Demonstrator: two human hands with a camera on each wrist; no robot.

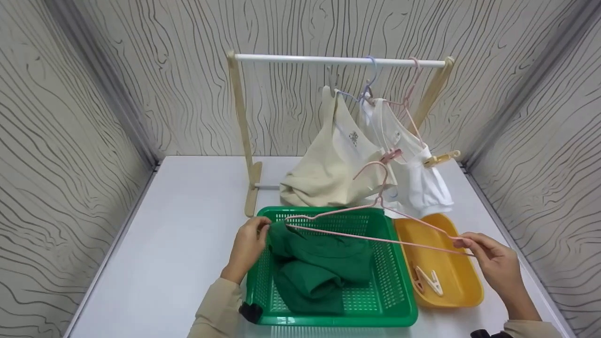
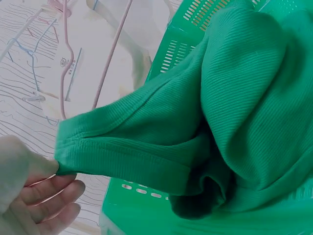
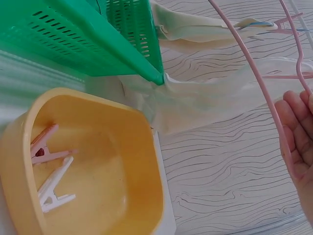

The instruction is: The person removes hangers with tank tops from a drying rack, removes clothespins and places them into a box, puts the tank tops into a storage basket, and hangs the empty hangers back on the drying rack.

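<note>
My left hand [image 1: 249, 243] pinches the edge of a green ribbed garment [image 1: 324, 263] between thumb and finger. Most of the garment lies bunched in a green slotted basket [image 1: 411, 314]. In the left wrist view, the held band of the garment [image 2: 122, 147] is stretched up toward the fingertips. My right hand [image 1: 497, 263] grips one end of a pink clothes hanger [image 1: 347, 234], its hook pointing up and away. The hanger's other end reaches over the basket, right at the garment's lifted edge.
Behind the basket stands a rack with a white rail [image 1: 300, 58]. A cream top [image 1: 324, 159] and a white garment [image 1: 425, 183] hang there on hangers, with clothespins [image 1: 441, 158] on them. A yellow tub [image 1: 455, 291] beside the basket holds a white clothespin [image 3: 54, 188] and a pink clothespin [image 3: 49, 147].
</note>
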